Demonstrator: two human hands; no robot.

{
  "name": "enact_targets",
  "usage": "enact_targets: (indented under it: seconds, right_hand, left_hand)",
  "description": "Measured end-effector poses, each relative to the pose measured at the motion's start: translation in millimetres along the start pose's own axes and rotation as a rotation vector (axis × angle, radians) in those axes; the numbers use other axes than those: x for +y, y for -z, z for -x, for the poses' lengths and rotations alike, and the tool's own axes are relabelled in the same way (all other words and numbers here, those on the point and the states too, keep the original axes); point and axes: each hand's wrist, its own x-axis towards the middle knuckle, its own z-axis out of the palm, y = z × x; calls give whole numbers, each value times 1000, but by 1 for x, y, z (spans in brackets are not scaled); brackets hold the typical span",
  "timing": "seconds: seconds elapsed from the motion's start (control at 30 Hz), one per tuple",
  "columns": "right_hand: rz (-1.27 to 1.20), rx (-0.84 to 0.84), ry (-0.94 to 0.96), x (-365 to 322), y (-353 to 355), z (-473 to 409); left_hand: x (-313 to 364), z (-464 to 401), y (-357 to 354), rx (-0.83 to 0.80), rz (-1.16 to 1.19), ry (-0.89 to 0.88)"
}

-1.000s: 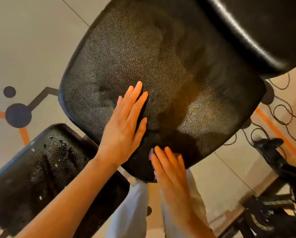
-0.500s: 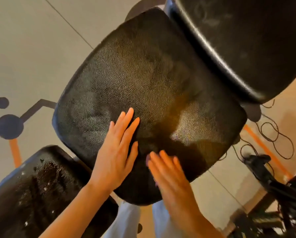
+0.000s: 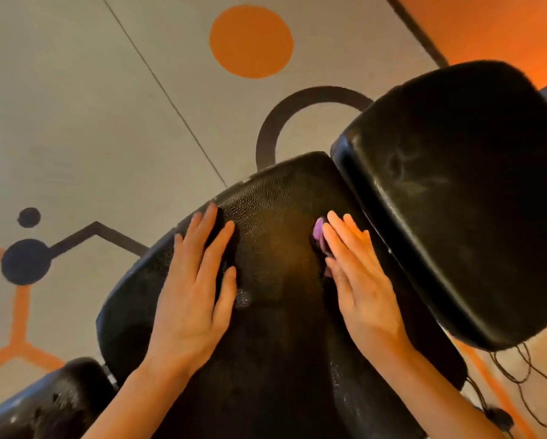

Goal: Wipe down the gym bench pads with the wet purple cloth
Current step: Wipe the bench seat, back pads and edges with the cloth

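A grey gym floor (image 3: 75, 122) with orange and dark markings lies below. The right hand (image 3: 360, 280), fingers straight and together, presses the purple cloth (image 3: 319, 234) flat on the black seat pad (image 3: 275, 223), near the back pad (image 3: 456, 201). The left hand (image 3: 192, 293) lies spread flat on the seat pad.

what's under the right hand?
A purple cloth, pressed flat on the seat pad by the right hand. Only a strip of cloth shows past the fingers; the rest, and the pad beneath, is covered by the hand.
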Motion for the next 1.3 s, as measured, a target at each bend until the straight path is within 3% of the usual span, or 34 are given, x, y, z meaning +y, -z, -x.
enact_targets:
  seconds: [0.07, 0.27, 0.4, 0.53, 0.6, 0.73, 0.9, 1.0, 1.1, 1.17, 1.23, 1.3]
  right_hand:
    - [45, 33, 2, -4, 5, -32]
    - [-132, 39, -67, -9, 12, -104]
    - [-139, -39, -56, -10, 11, -126]
    - [-82, 26, -77, -18, 5, -130]
    - [7, 22, 16, -33, -9, -125]
    - [93, -211, 320, -37, -10, -130]
    - [75, -73, 27, -9, 12, -149]
    - [223, -107, 167, -40, -12, -138]
    - [225, -302, 367, -42, -6, -146]
    - [204, -327, 302, -18, 12, -158]
    - [152, -226, 132, -1, 24, -161]
    - [269, -141, 97, -14, 12, -155]
  left_hand:
    - [-4, -14, 4, 58, 8, 30]
    - [-16, -34, 9, 210, 3, 187]
    - [-23, -35, 1, 199, -107, 234]
    - [-24, -38, -2, 162, -156, 246]
    - [-23, -38, -1, 172, -126, 264]
    - [-22, -40, 0, 172, -126, 287]
    - [-24, -40, -1, 155, -113, 302]
    - [-24, -40, 0, 145, -100, 292]
    - [-24, -41, 1, 129, -124, 299]
    - [-25, -40, 0, 104, -148, 308]
    - [-26, -40, 0, 78, -167, 323]
    - [-25, -41, 0, 61, -168, 330]
